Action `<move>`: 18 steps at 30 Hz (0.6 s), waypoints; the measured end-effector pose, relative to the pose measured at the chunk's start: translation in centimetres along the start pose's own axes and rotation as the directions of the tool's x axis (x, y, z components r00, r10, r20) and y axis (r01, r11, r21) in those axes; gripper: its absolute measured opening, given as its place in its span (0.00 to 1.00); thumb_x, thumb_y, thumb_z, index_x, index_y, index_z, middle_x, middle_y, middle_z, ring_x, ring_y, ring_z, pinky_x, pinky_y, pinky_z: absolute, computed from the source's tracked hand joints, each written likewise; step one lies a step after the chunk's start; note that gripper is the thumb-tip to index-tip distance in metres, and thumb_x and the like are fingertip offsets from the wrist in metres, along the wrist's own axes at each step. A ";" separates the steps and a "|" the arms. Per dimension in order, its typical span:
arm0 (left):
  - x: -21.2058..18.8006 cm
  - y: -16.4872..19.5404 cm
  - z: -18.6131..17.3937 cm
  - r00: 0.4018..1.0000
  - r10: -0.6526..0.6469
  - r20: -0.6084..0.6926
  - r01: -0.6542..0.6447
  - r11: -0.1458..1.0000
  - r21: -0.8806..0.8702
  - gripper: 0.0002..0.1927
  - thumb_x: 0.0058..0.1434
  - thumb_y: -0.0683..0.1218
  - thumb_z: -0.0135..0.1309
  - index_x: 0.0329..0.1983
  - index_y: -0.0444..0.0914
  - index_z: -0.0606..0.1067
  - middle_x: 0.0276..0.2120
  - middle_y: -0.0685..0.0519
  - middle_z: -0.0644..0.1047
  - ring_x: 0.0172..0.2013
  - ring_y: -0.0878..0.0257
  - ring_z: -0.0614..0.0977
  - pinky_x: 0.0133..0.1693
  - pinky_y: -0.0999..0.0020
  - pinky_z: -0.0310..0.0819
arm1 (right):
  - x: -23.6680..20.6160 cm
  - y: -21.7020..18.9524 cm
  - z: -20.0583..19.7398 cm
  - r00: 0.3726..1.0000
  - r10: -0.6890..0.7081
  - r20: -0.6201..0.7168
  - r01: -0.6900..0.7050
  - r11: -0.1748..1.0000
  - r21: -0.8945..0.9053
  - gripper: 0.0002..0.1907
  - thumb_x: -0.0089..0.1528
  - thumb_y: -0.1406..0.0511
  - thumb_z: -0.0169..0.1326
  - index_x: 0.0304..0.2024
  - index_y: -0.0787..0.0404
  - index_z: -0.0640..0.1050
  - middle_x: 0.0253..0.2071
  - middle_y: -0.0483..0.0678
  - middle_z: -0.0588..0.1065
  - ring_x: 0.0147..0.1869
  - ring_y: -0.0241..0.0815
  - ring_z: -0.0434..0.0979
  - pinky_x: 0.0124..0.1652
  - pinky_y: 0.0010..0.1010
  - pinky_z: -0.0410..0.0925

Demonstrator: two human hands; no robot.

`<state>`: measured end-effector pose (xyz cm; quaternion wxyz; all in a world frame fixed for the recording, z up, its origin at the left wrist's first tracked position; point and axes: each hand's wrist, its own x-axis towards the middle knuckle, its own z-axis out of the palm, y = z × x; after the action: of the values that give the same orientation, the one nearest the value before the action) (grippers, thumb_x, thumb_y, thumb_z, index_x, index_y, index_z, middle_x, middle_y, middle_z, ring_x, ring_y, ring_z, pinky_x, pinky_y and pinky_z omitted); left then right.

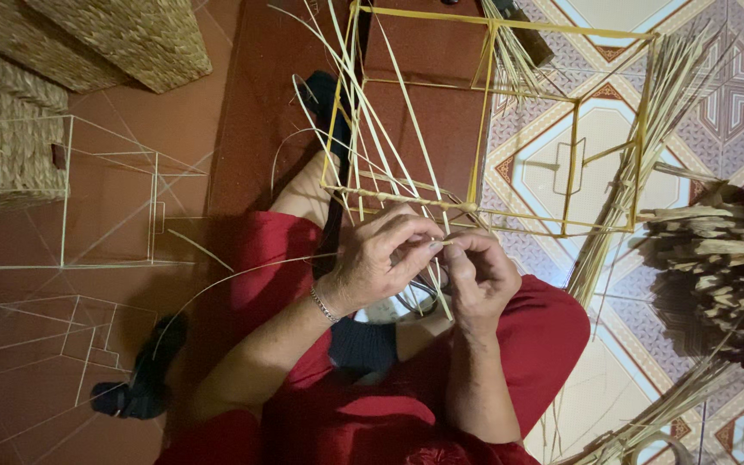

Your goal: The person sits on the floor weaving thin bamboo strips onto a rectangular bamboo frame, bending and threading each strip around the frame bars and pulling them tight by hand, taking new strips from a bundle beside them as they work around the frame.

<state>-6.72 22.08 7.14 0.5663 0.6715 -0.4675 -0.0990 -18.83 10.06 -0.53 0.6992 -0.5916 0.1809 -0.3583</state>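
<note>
A yellow wire box frame (480,129) stands on the floor in front of my knees, with pale straw strands (363,112) wound along its near bottom bar and fanning upward. My left hand (381,258) pinches a thin strand just below that bar; a bracelet circles its wrist. Touching it on the right, my right hand (475,275) is closed on the same bundle of strands. I sit cross-legged in red trousers with black socks.
Woven straw baskets (122,39) sit at top left. White wire frames (66,194) lie on the brown floor at left. Loose straw bundles (647,129) lean at right over patterned tiles, beside a stack of woven straw pieces (716,267).
</note>
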 end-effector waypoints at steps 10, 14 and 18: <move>0.2 0.0 -0.2 0.991 0.132 0.013 -0.132 0.991 0.020 0.11 0.63 0.35 0.61 0.48 0.36 0.80 0.37 0.53 0.77 0.39 0.61 0.80 0.42 0.68 0.77 | 0.0 -0.3 -0.1 0.995 -0.092 0.038 0.094 0.994 -0.057 0.02 0.66 0.74 0.55 0.41 0.70 0.76 0.40 0.46 0.75 0.37 0.30 0.71 0.38 0.19 0.66; 0.3 0.0 -0.6 0.990 0.136 0.033 -0.137 0.990 0.038 0.10 0.61 0.35 0.62 0.45 0.37 0.81 0.36 0.54 0.77 0.39 0.63 0.80 0.41 0.69 0.77 | 0.0 -0.7 -0.1 0.993 -0.102 0.053 0.107 0.989 -0.100 0.02 0.66 0.74 0.55 0.41 0.70 0.77 0.38 0.46 0.75 0.33 0.28 0.70 0.34 0.18 0.65; 0.5 -0.7 -0.4 0.987 0.157 0.043 -0.157 0.988 -0.011 0.09 0.62 0.35 0.62 0.44 0.36 0.80 0.37 0.54 0.77 0.39 0.64 0.81 0.41 0.70 0.78 | -0.1 -0.6 -0.1 0.999 -0.025 0.041 0.028 0.996 -0.087 0.02 0.66 0.74 0.55 0.40 0.69 0.77 0.35 0.45 0.75 0.30 0.27 0.70 0.30 0.17 0.64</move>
<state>-5.85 21.98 6.91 0.5644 0.6281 -0.5309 -0.0705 -19.15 10.00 0.00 0.6713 -0.6309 0.1746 -0.3476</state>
